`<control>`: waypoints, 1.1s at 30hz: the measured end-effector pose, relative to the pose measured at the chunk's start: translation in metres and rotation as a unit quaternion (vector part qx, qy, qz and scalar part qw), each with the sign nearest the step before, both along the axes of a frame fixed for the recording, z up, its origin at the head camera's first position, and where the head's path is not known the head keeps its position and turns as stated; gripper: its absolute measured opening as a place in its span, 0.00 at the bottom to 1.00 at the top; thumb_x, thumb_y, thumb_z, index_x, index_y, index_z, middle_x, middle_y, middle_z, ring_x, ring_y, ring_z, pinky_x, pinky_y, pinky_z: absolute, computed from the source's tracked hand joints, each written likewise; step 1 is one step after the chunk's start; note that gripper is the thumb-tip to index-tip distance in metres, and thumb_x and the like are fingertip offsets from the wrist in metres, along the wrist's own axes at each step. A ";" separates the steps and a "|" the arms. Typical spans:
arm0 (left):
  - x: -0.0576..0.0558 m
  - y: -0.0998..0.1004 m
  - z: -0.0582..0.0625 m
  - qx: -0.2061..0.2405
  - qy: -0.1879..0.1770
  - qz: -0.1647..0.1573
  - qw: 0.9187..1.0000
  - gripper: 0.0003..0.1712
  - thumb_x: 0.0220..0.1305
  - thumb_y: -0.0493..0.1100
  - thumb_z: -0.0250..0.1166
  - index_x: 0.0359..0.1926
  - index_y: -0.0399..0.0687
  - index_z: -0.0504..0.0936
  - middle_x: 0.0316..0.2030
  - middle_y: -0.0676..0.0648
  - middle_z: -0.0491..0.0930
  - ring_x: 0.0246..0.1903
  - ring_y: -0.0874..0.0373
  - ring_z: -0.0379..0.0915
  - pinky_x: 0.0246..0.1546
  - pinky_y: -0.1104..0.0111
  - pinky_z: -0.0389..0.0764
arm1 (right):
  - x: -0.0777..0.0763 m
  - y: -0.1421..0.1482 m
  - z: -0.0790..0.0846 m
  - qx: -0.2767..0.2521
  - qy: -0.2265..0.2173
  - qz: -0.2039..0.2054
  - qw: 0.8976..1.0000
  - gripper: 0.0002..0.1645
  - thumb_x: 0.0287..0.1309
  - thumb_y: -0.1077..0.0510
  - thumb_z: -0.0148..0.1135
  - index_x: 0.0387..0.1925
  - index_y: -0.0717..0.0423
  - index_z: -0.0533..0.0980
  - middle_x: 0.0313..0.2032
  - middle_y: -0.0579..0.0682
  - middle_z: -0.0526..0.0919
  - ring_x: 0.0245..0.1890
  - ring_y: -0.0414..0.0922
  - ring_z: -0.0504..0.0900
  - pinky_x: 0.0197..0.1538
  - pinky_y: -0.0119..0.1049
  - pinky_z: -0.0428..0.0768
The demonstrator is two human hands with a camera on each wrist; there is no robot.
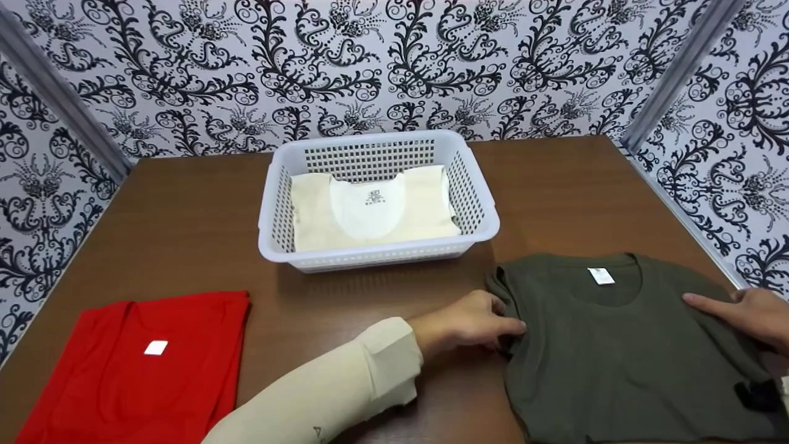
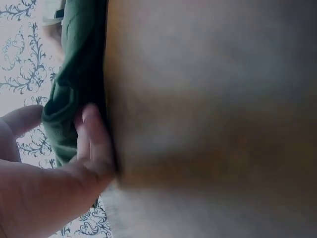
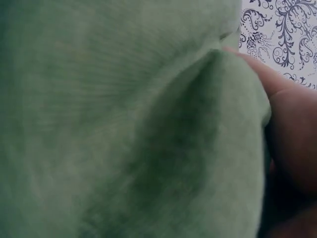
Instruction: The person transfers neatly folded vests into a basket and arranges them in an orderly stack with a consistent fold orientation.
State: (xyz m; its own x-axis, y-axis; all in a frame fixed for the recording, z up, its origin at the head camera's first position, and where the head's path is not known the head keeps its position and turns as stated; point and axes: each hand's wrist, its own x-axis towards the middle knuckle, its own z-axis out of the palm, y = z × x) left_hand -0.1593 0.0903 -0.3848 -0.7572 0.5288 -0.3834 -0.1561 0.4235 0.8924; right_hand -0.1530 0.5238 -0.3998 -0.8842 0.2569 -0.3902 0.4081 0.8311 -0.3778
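An olive green T-shirt (image 1: 610,345) lies at the right of the table, its neckline and white label toward the back. At its left edge my left hand (image 1: 474,320) pinches the sleeve fabric; the left wrist view shows the green cloth (image 2: 74,74) between thumb and fingers. On the opposite edge my right hand (image 1: 752,314) grips the shirt, thumb on top and the other fingers hidden beneath. The right wrist view shows the cloth (image 3: 148,124) creased toward that thumb.
A white plastic basket (image 1: 370,251) holding a folded cream shirt (image 1: 308,209) stands at the back middle. To the left lies a folded red shirt (image 1: 179,382) with a white label. Patterned walls (image 1: 370,68) border the brown table (image 1: 203,228).
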 end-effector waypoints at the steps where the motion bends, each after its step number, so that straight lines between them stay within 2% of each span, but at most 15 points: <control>1: -0.001 0.001 0.000 0.004 -0.020 0.000 1.000 0.13 0.55 0.46 0.66 0.28 0.42 0.74 0.18 0.44 0.76 0.19 0.54 0.78 0.22 0.67 0.80 | 0.000 0.001 -0.001 -0.001 -0.010 0.001 1.000 0.40 0.51 0.23 0.45 0.20 0.57 0.63 0.16 0.51 0.72 0.19 0.47 0.75 0.26 0.42 0.75; 3: -0.002 0.005 -0.001 0.009 -0.049 0.009 0.999 0.17 0.54 0.48 0.67 0.22 0.44 0.70 0.17 0.43 0.74 0.18 0.50 0.79 0.23 0.62 0.82 | -0.001 0.001 -0.003 0.001 -0.019 0.003 1.000 0.42 0.50 0.22 0.44 0.21 0.59 0.64 0.17 0.52 0.72 0.20 0.48 0.75 0.27 0.42 0.75; 5: -0.004 0.011 -0.002 0.017 -0.074 0.027 0.997 0.19 0.53 0.50 0.68 0.23 0.46 0.68 0.18 0.46 0.70 0.17 0.48 0.77 0.23 0.58 0.82 | -0.003 0.000 -0.004 0.004 -0.022 0.010 1.000 0.42 0.49 0.22 0.43 0.21 0.59 0.66 0.17 0.52 0.72 0.20 0.48 0.74 0.28 0.42 0.75; 8: -0.004 0.019 -0.004 0.004 -0.069 0.044 0.997 0.20 0.50 0.51 0.70 0.27 0.44 0.69 0.22 0.48 0.66 0.17 0.50 0.73 0.22 0.58 0.82 | 0.000 -0.003 -0.004 -0.006 -0.024 0.018 1.000 0.43 0.50 0.22 0.43 0.24 0.61 0.69 0.19 0.52 0.73 0.22 0.47 0.75 0.29 0.41 0.75; 9: -0.003 0.021 -0.004 0.003 -0.066 0.045 0.997 0.19 0.51 0.49 0.70 0.29 0.43 0.70 0.24 0.48 0.67 0.18 0.51 0.73 0.21 0.58 0.82 | 0.001 -0.005 -0.004 -0.016 -0.026 0.022 0.999 0.43 0.51 0.23 0.44 0.27 0.63 0.70 0.20 0.52 0.75 0.22 0.47 0.76 0.29 0.42 0.76; 13: -0.002 0.023 -0.004 -0.004 -0.059 0.041 0.997 0.19 0.54 0.41 0.67 0.43 0.38 0.71 0.33 0.43 0.72 0.26 0.50 0.77 0.21 0.59 0.81 | 0.005 -0.017 0.000 0.000 -0.007 0.049 0.999 0.38 0.54 0.27 0.46 0.23 0.60 0.68 0.18 0.50 0.72 0.20 0.46 0.74 0.26 0.41 0.74; 15: -0.001 0.020 -0.004 -0.005 -0.057 0.037 0.998 0.19 0.55 0.40 0.66 0.45 0.38 0.71 0.35 0.43 0.73 0.28 0.50 0.78 0.21 0.59 0.82 | 0.006 -0.023 0.003 0.001 0.004 0.067 0.998 0.36 0.57 0.30 0.47 0.26 0.62 0.69 0.19 0.50 0.73 0.20 0.45 0.74 0.25 0.40 0.74; 20: 0.004 0.002 -0.005 0.001 -0.051 0.026 0.998 0.17 0.55 0.39 0.65 0.43 0.40 0.71 0.34 0.44 0.73 0.26 0.50 0.78 0.20 0.59 0.81 | 0.008 -0.038 0.010 -0.014 0.003 0.094 0.995 0.36 0.60 0.34 0.47 0.35 0.68 0.72 0.23 0.50 0.77 0.23 0.43 0.76 0.26 0.36 0.75; 26: 0.014 -0.034 -0.005 0.021 -0.022 -0.013 0.999 0.10 0.56 0.39 0.64 0.35 0.41 0.72 0.28 0.45 0.75 0.20 0.52 0.77 0.18 0.60 0.81 | 0.011 -0.063 0.013 -0.005 0.039 0.121 0.992 0.32 0.59 0.36 0.50 0.32 0.64 0.75 0.21 0.48 0.78 0.20 0.41 0.76 0.23 0.34 0.75; 30: 0.022 -0.058 -0.004 -0.005 0.017 -0.025 1.000 0.08 0.55 0.40 0.65 0.33 0.42 0.74 0.25 0.47 0.76 0.18 0.56 0.77 0.16 0.63 0.80 | 0.014 -0.082 0.013 -0.027 0.045 0.134 0.990 0.31 0.59 0.37 0.52 0.33 0.63 0.76 0.20 0.48 0.78 0.19 0.40 0.76 0.23 0.33 0.74; 33: 0.027 -0.073 -0.005 -0.029 0.032 -0.026 0.999 0.08 0.53 0.41 0.65 0.31 0.42 0.75 0.23 0.48 0.77 0.17 0.58 0.76 0.15 0.65 0.79 | 0.016 -0.095 0.013 -0.050 0.044 0.138 0.988 0.30 0.59 0.37 0.53 0.35 0.63 0.77 0.21 0.49 0.79 0.19 0.39 0.77 0.24 0.33 0.75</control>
